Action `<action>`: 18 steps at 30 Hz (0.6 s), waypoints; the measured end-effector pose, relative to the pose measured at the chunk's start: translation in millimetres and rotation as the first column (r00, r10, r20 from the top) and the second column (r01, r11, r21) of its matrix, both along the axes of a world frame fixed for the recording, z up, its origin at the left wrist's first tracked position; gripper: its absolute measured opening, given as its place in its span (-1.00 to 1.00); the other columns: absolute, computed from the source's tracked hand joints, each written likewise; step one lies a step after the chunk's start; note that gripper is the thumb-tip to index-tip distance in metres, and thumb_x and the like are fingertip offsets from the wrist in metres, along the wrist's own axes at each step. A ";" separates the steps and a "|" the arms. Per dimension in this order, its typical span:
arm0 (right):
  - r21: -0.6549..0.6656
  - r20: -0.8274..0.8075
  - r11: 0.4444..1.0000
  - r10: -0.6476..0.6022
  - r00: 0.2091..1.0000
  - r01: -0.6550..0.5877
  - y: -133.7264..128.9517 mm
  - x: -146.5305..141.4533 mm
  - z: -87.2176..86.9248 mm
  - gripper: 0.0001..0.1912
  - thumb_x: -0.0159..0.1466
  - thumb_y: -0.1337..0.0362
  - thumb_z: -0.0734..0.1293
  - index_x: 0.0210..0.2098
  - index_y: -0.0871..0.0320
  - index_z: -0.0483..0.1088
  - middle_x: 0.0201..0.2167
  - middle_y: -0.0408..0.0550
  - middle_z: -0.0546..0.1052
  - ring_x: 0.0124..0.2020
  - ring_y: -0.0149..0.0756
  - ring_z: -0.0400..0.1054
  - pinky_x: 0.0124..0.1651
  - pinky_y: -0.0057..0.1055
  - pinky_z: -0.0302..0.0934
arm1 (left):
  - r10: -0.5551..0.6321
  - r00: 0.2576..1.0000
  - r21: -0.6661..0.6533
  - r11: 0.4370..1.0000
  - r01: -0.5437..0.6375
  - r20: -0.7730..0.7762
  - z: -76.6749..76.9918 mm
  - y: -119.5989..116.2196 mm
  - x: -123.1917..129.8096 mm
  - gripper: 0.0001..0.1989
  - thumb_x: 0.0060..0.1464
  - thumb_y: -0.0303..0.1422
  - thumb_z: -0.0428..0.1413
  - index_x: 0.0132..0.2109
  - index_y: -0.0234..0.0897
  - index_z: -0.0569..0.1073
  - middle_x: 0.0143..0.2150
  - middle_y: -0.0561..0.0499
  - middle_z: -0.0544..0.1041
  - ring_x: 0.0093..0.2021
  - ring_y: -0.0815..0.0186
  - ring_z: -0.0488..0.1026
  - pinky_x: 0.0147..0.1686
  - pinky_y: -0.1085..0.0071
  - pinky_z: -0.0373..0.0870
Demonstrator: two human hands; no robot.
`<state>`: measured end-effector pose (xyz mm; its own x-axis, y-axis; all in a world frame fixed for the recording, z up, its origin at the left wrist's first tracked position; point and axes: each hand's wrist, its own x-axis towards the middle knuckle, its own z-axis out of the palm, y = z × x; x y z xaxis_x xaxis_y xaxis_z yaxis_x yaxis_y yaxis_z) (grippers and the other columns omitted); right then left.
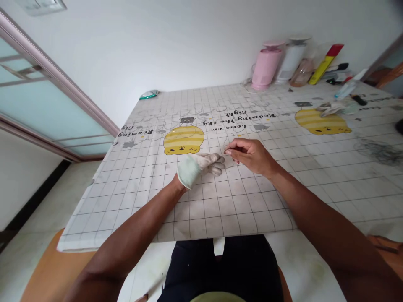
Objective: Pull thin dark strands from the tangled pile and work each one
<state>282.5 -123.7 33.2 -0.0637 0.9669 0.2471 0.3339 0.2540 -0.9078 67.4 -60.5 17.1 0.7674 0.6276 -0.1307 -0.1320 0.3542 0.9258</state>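
My left hand (206,164) wears a pale glove with a light green cuff and grey-stained fingertips. Its fingers are bent and pressed together just above the tablecloth; what lies between them is too small to make out. Close by on the right, my bare right hand (248,154) is closed in a pinch, its fingertips almost meeting the glove. A faint thin wire (235,162) curves below the right fingertips and seems to run into the pinch. Farther right on the table lies a loose tangle of thin dark wire (379,151).
The checked tablecloth (220,209) bears yellow bear prints. Another glove (340,107) lies at the right. Along the wall stand a pink device (267,67), a white device (291,61), a yellow-and-red box (325,65) and a clear bottle (350,86). A green packet (149,95) lies at the far left corner.
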 end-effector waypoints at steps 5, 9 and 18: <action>-0.008 0.023 0.999 0.049 0.999 -0.049 0.1 5.4 2.2 -0.76 0.36 0.05 0.44 -0.25 0.09 0.56 -0.50 -0.17 0.44 -0.47 -0.35 0.31 -0.41 -0.35 0.20 | -0.073 0.995 -0.103 0.991 0.080 0.069 -4.1 -11.0 4.9 -0.57 0.10 -0.08 0.41 -0.37 -0.27 0.40 -0.41 0.05 0.33 -0.41 0.38 0.32 -0.36 0.35 0.36; -0.035 0.062 0.999 0.042 0.997 -0.040 1.6 10.8 2.6 -0.74 0.35 0.02 0.45 -0.26 0.10 0.57 -0.51 -0.18 0.43 -0.49 -0.36 0.25 -0.44 -0.37 0.12 | 0.008 0.999 -0.096 0.995 -0.004 0.033 -8.1 -10.1 7.3 -0.59 0.10 -0.04 0.39 -0.25 -0.31 0.52 -0.33 -0.03 0.49 -0.35 0.35 0.44 -0.29 0.36 0.44; -0.032 0.181 0.998 0.053 0.982 -0.048 0.3 9.4 3.7 -0.75 0.37 0.05 0.42 -0.27 0.10 0.56 -0.46 -0.16 0.44 -0.46 -0.37 0.21 -0.42 -0.36 0.07 | 0.222 0.953 0.107 0.973 -0.204 -0.206 1.9 3.4 -3.1 -0.52 0.28 0.01 0.19 0.00 -0.35 0.64 -0.12 -0.20 0.71 -0.22 0.23 0.65 -0.20 0.36 0.59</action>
<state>291.9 -123.4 36.9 -0.1542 0.9676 0.2000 0.4812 0.2503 -0.8401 64.3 -57.1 18.9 0.5740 0.7892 -0.2184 0.0099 0.2600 0.9655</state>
